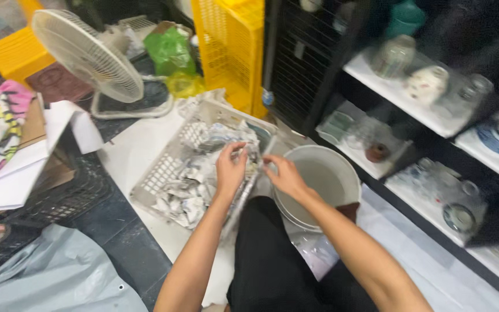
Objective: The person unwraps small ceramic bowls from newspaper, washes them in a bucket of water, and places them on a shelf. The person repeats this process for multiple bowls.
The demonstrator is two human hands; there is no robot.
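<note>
- Head view: both hands meet over the right edge of a white slotted basket that sits on the floor, stuffed with crumpled newspaper.
- Left hand is pinched shut on a newspaper-wrapped bundle right at the basket's rim; right hand has its fingers closed on the same bundle's other side.
- A white bucket sits just beside the basket's right edge, touching the person's dark-trousered knee.
- Pretty tight spot: a white fan stands off the basket's far left corner, a yellow crate behind it, and shelves of glassware run close along the right.
- The only open room is the pale floor strip left of the basket.
</note>
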